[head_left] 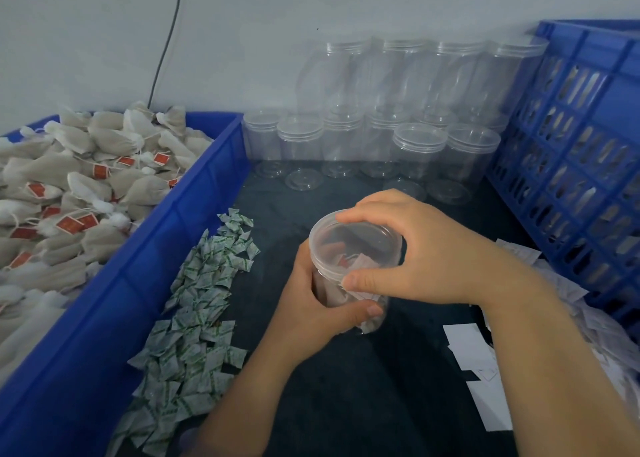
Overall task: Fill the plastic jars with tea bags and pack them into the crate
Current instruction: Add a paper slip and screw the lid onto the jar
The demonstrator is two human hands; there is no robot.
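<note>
Two hands hold one jar (348,283) between bin (194,214) and crate (571,151). The left hand (311,307) grips its body; the right hand (419,252) curls round the lid (356,240). Tea bags (86,193) fill the bin. Their red tags and the green-printed sachets (197,304) are too small to read.

The left grip (311,304) covers the lower wall of the jar (330,285), and the right grip (426,248) hides the right side of the lid (353,238). The tea-bag bin (138,266) runs off the left and bottom edges, the crate (571,145) off the right. Print on the red tags (71,224) and sachets (197,304) is too small to read. The upper row of empty jars (415,75) is blurred.
</note>
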